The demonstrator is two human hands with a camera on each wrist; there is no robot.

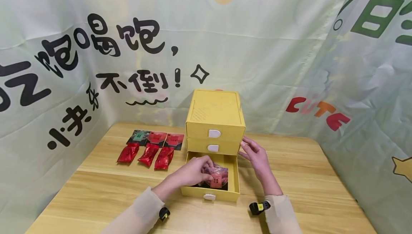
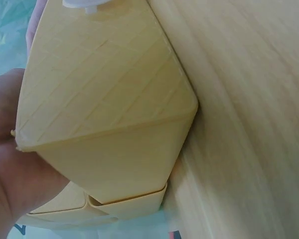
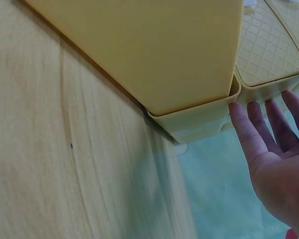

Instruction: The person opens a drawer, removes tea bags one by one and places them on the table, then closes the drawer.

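A yellow three-tier drawer unit (image 1: 216, 119) stands on the wooden table, its bottom drawer (image 1: 210, 193) pulled out. My left hand (image 1: 194, 169) reaches over that drawer's left wall, thumb and fingers pinching the edge of a square, dark packet with a red label (image 1: 217, 178) inside. In the left wrist view, the drawer's textured front (image 2: 104, 74) hides the fingertips. My right hand (image 1: 257, 155) is at the unit's right side; in the right wrist view its extended, spread fingers (image 3: 249, 127) rest against the unit's side wall (image 3: 266, 89).
Left of the unit lie three flat square packets (image 1: 157, 138) in a row, one green and two red. Before them are three shiny red wrapped pouches (image 1: 148, 155). A printed cloth backdrop (image 1: 257, 48) encloses the table (image 1: 289, 176) behind and at the sides.
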